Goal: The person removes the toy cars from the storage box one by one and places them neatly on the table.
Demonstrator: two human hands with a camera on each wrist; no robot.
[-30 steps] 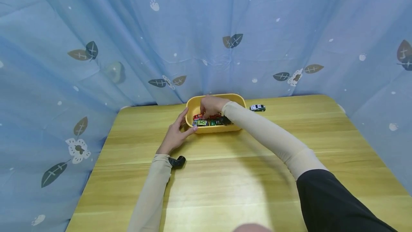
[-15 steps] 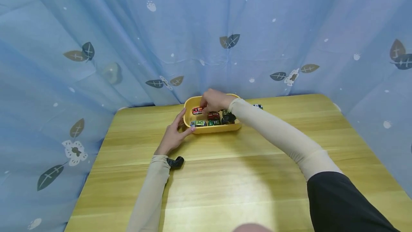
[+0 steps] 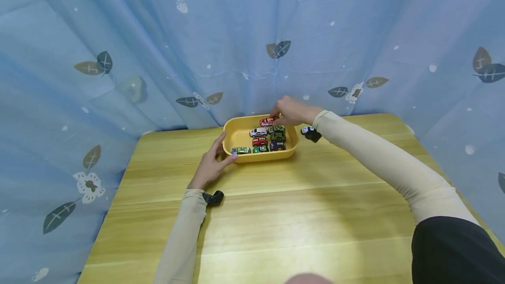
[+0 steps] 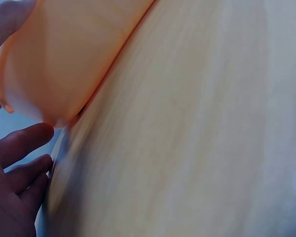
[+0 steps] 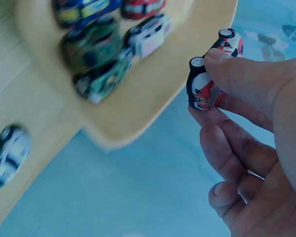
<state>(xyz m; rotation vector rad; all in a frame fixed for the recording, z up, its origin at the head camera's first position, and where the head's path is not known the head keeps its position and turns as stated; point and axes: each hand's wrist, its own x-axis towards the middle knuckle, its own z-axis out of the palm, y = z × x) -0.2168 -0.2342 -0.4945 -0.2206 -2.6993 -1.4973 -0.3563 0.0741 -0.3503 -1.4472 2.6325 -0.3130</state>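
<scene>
The right hand [image 3: 292, 109] has shifted from the left part of the rounded yellow plastic tray [image 3: 262, 158] to its far side, pinching a small red-and-white toy car [image 5: 202, 90]; whether it touches the tray is unclear. This puts it beyond the grouped metallic toy cars [image 3: 278, 136]. The left hand [image 3: 210, 168] still grips the tray's left end.

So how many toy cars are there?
9: the right hand pinches a red-white car by the tub; inside are white, red, blue, yellow-green, green and two camouflage cars; one white-green car sits on the table outside. Others may be hidden.
</scene>
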